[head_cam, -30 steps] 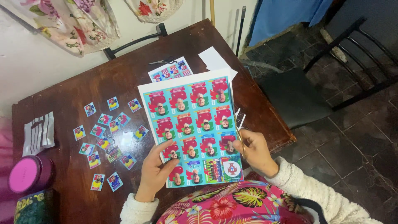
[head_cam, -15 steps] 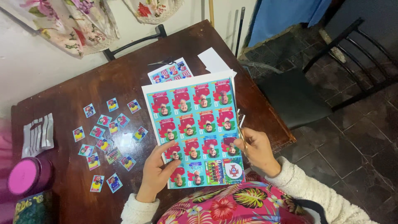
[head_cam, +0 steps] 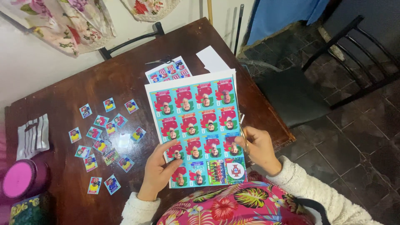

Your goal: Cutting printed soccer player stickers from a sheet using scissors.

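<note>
A printed sheet of colourful sticker cards [head_cam: 196, 125] with turquoise borders is held above a dark wooden table [head_cam: 125, 83]. My left hand [head_cam: 160, 168] grips the sheet's lower left edge, thumb on top. My right hand [head_cam: 259, 146] is at the sheet's right edge, closed on a pair of scissors [head_cam: 243, 135] whose blades run up along the edge. Several small cut-out cards [head_cam: 104, 137] lie scattered on the table to the left of the sheet.
A second sticker sheet [head_cam: 168, 71] and white paper [head_cam: 212, 59] lie behind the held sheet, with another pair of scissors [head_cam: 160, 61]. A pink-lidded container [head_cam: 18, 179] and a silvery packet [head_cam: 33, 135] sit at the left. Black chairs [head_cam: 346, 62] stand nearby on the tiled floor.
The sheet has shifted slightly up and away from me. My right hand with the scissors has moved a little up the sheet's right edge.
</note>
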